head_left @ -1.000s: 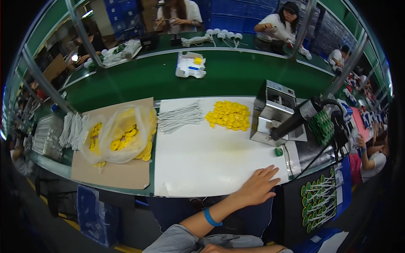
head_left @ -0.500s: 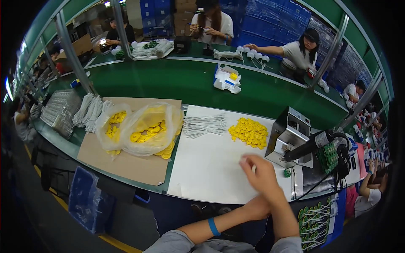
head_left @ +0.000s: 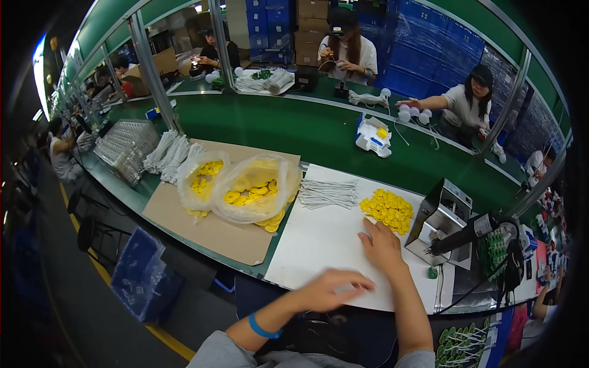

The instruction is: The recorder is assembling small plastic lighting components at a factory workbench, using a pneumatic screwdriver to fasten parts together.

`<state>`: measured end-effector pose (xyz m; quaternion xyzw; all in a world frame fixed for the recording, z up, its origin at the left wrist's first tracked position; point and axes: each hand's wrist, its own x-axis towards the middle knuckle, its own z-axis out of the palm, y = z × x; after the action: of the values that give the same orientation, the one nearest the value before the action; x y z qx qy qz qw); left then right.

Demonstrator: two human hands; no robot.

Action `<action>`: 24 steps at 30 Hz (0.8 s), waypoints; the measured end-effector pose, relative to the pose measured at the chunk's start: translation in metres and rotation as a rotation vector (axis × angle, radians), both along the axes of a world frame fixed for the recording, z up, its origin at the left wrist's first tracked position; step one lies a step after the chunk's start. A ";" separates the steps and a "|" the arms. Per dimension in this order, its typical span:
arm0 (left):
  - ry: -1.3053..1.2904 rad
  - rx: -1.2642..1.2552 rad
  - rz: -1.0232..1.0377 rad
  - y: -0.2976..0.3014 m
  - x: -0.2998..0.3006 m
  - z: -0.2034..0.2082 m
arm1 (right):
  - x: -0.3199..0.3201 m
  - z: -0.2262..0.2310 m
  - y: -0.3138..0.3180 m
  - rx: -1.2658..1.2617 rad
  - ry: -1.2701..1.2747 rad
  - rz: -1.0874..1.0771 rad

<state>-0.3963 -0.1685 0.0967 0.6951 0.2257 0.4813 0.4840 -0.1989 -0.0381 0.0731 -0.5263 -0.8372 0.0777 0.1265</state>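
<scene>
My right hand [head_left: 383, 248] is over the white sheet [head_left: 307, 257], its fingertips at the near edge of a pile of small yellow discs [head_left: 388, 210]. Its fingers are stretched out and I see nothing held in them. Lower and to the left hovers my left hand [head_left: 331, 289], slightly blurred, with fingers and thumb apart and nothing visible between them. A blue band [head_left: 264, 328] circles that wrist. Left of the disc pile lies a bundle of white wires [head_left: 328, 194]. To the right stand a metal machine [head_left: 438, 224] and a small green part [head_left: 432, 272].
Clear bags of yellow discs [head_left: 250, 190] sit on cardboard [head_left: 178, 211] at left. A black cylindrical tool [head_left: 460, 236] juts beside the machine. Green circuit boards with white wires [head_left: 463, 340] lie at lower right. Co-workers sit across the green conveyor [head_left: 276, 126], which carries a white-and-blue package [head_left: 373, 136].
My hands, crossed at the wrists before, have separated. The right one has reached forward to the yellow discs, and the left one has come up over the sheet's near edge. The view has shifted leftward.
</scene>
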 end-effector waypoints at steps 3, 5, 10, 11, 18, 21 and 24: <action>0.007 0.048 0.640 0.016 -0.047 0.008 | 0.014 0.023 -0.027 -0.066 -0.051 0.005; 0.394 0.258 1.026 0.033 -0.082 0.009 | 0.025 0.027 -0.047 -0.042 -0.034 0.030; 0.992 0.214 1.198 0.040 -0.121 -0.003 | 0.043 0.029 -0.090 0.029 0.140 0.011; 0.998 0.218 1.198 0.043 -0.122 -0.005 | 0.046 0.025 -0.093 0.028 0.146 0.011; 0.944 0.079 0.955 0.063 -0.104 0.004 | 0.077 0.011 -0.093 0.182 0.384 -0.034; 0.910 0.155 0.944 0.072 -0.092 0.019 | 0.094 0.011 -0.092 0.197 0.393 -0.038; 0.873 0.307 0.953 0.090 -0.109 0.031 | 0.108 0.011 -0.090 0.202 0.401 -0.034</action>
<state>-0.5051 -0.0784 0.1273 0.7115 0.6126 0.3435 -0.0220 -0.0910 -0.1278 0.0837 -0.4989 -0.7899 0.0946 0.3439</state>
